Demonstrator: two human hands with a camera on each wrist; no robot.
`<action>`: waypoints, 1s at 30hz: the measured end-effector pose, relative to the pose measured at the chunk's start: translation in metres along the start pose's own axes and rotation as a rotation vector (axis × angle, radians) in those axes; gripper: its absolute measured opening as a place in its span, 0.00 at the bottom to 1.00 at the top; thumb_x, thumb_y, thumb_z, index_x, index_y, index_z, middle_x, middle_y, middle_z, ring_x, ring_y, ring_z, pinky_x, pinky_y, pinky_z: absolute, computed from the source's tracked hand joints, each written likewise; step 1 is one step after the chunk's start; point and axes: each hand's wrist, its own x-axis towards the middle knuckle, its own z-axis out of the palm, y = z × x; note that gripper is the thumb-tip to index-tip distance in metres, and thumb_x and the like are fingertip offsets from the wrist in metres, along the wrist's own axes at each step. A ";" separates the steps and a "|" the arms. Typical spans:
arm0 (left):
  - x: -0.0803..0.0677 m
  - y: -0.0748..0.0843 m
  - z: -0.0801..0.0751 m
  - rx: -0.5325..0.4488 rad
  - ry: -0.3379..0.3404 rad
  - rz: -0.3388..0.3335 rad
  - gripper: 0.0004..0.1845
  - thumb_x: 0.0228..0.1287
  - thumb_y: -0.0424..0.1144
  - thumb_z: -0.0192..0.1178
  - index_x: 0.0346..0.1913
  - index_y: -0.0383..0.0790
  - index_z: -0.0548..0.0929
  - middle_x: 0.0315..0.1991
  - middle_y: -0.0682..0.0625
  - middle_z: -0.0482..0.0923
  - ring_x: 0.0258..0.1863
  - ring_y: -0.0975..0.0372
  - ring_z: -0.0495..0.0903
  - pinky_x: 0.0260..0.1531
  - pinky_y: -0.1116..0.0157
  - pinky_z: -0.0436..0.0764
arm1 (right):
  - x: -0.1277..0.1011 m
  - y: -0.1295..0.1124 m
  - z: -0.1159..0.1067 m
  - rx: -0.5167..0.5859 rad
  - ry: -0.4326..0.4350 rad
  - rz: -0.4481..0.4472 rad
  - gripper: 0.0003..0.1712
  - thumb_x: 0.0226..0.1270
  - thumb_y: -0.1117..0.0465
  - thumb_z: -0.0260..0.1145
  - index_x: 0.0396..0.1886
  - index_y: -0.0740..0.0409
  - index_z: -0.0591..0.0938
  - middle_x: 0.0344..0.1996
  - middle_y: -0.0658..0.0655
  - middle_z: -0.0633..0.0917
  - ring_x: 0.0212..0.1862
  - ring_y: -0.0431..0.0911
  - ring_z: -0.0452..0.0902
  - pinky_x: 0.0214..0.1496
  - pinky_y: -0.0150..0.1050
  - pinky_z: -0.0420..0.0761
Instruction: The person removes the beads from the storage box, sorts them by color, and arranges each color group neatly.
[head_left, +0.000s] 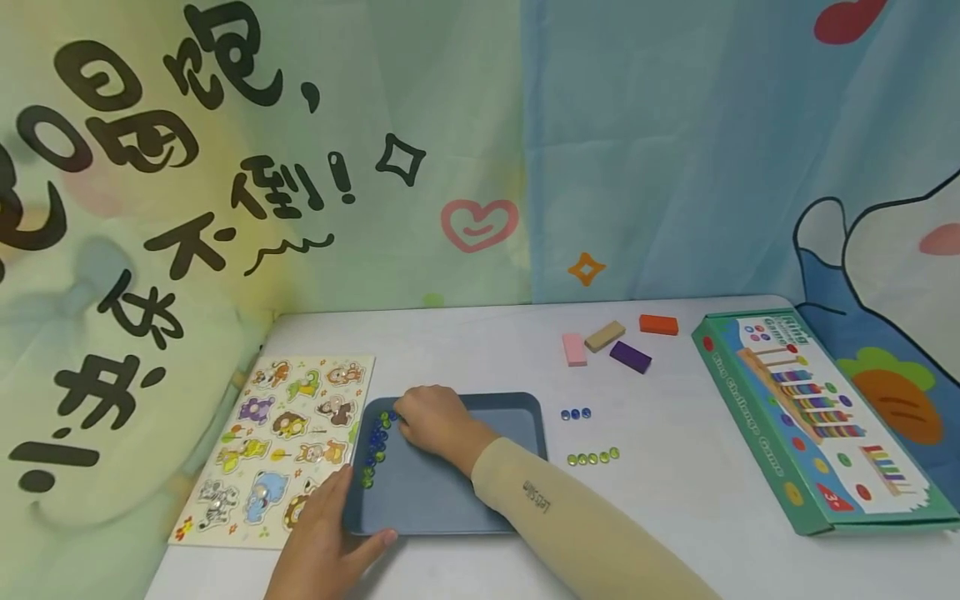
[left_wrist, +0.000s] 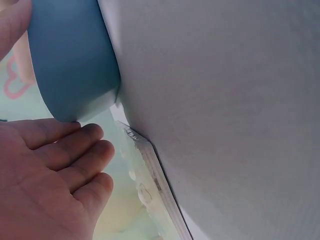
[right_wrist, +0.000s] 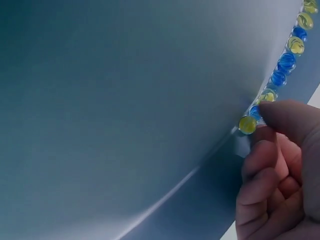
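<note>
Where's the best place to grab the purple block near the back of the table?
Probably the purple block across its two long sides, coming from above: it lies flat, apart from the tan block and pink block, so both long edges are free.

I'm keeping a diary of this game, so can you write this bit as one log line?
left hand: rests open at tray corner | right hand: fingers curled at marbles lining tray's left wall | puzzle board: beside tray
</note>
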 end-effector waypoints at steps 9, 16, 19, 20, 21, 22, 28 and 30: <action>0.000 0.000 0.001 -0.009 0.010 0.011 0.60 0.57 0.66 0.74 0.81 0.32 0.60 0.78 0.33 0.64 0.77 0.36 0.65 0.75 0.36 0.69 | -0.001 0.002 0.002 -0.020 0.013 0.024 0.05 0.71 0.59 0.71 0.33 0.48 0.91 0.28 0.46 0.89 0.26 0.37 0.77 0.30 0.35 0.84; 0.001 0.001 -0.001 0.003 -0.019 -0.016 0.61 0.57 0.66 0.74 0.81 0.32 0.59 0.79 0.33 0.63 0.77 0.36 0.64 0.76 0.37 0.68 | -0.005 0.007 0.001 0.000 0.025 0.049 0.11 0.71 0.63 0.68 0.27 0.49 0.88 0.25 0.47 0.87 0.22 0.38 0.72 0.25 0.35 0.79; 0.001 0.001 -0.001 0.001 -0.022 -0.018 0.61 0.56 0.66 0.74 0.81 0.31 0.59 0.79 0.33 0.63 0.77 0.36 0.64 0.75 0.37 0.69 | -0.008 0.008 0.001 0.003 0.026 0.053 0.11 0.71 0.64 0.68 0.27 0.50 0.88 0.22 0.47 0.85 0.22 0.38 0.70 0.23 0.34 0.76; 0.001 0.000 -0.001 0.000 -0.022 -0.017 0.61 0.56 0.66 0.74 0.81 0.31 0.59 0.79 0.33 0.63 0.77 0.36 0.64 0.75 0.37 0.69 | -0.009 0.008 0.000 0.003 0.025 0.055 0.12 0.71 0.64 0.68 0.26 0.50 0.88 0.22 0.47 0.84 0.21 0.38 0.69 0.22 0.33 0.74; 0.001 0.000 -0.001 -0.003 -0.021 -0.015 0.61 0.56 0.66 0.74 0.81 0.31 0.59 0.79 0.33 0.63 0.77 0.36 0.64 0.75 0.37 0.69 | -0.011 0.009 0.000 0.004 0.026 0.056 0.12 0.71 0.64 0.68 0.26 0.50 0.88 0.21 0.47 0.84 0.21 0.38 0.69 0.22 0.33 0.74; 0.001 0.000 -0.001 -0.004 -0.022 -0.015 0.61 0.56 0.66 0.74 0.81 0.31 0.59 0.79 0.33 0.63 0.77 0.36 0.65 0.75 0.37 0.69 | -0.012 0.009 -0.001 0.009 0.024 0.058 0.12 0.71 0.64 0.68 0.26 0.50 0.87 0.21 0.47 0.84 0.21 0.38 0.69 0.22 0.33 0.73; 0.001 0.001 -0.002 -0.003 -0.031 -0.022 0.62 0.56 0.68 0.74 0.81 0.31 0.58 0.79 0.33 0.63 0.77 0.36 0.64 0.76 0.37 0.68 | -0.025 0.014 -0.015 0.063 0.057 0.071 0.10 0.74 0.60 0.67 0.45 0.47 0.93 0.43 0.46 0.93 0.42 0.39 0.90 0.39 0.34 0.89; 0.001 0.001 -0.002 0.004 -0.036 -0.028 0.63 0.55 0.68 0.73 0.81 0.31 0.58 0.79 0.33 0.63 0.78 0.36 0.64 0.76 0.37 0.68 | -0.032 0.017 -0.024 0.085 0.078 0.069 0.11 0.75 0.58 0.67 0.50 0.46 0.93 0.48 0.47 0.93 0.46 0.41 0.90 0.42 0.35 0.90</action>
